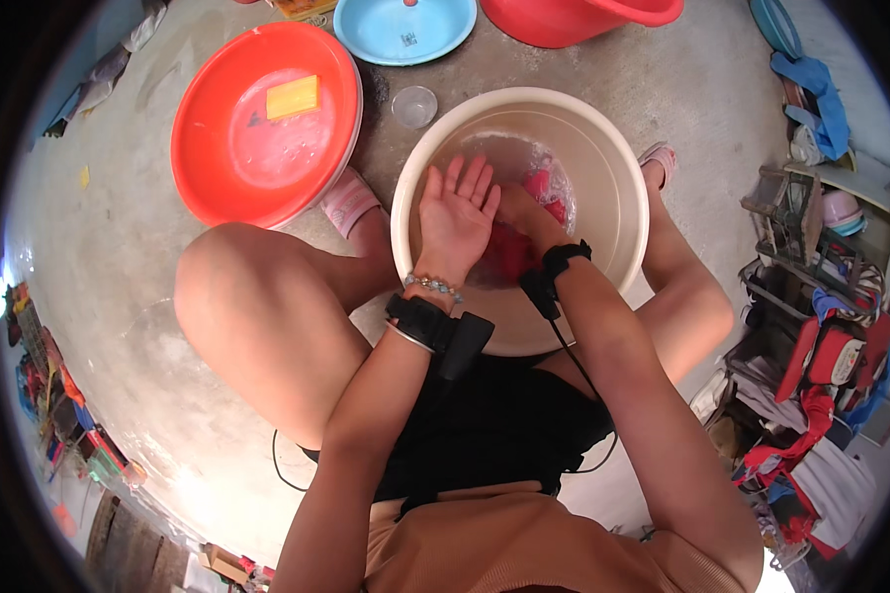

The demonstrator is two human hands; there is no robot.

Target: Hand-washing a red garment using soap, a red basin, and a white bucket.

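A cream plastic tub (614, 141) of water stands between the knees, with red cloth (510, 252) partly under the water and suds near its right side. My left hand (460, 211) is over the water, palm up with the fingers apart and nothing on it. Beside it, to the right, my right hand (518, 207) reaches down into the tub at the red cloth; its fingers are largely hidden, so whether they grip the cloth is unclear. Both wrists wear black straps with small devices, and a bead bracelet is on the left wrist.
A red basin (208, 148) with a yellow block (293, 97) in it stands left of the tub. A small clear bowl (414, 107) sits between them on the concrete floor. Beyond are a light blue basin (404, 52) and another red tub (564, 30). Clothes and racks (786, 215) line the right.
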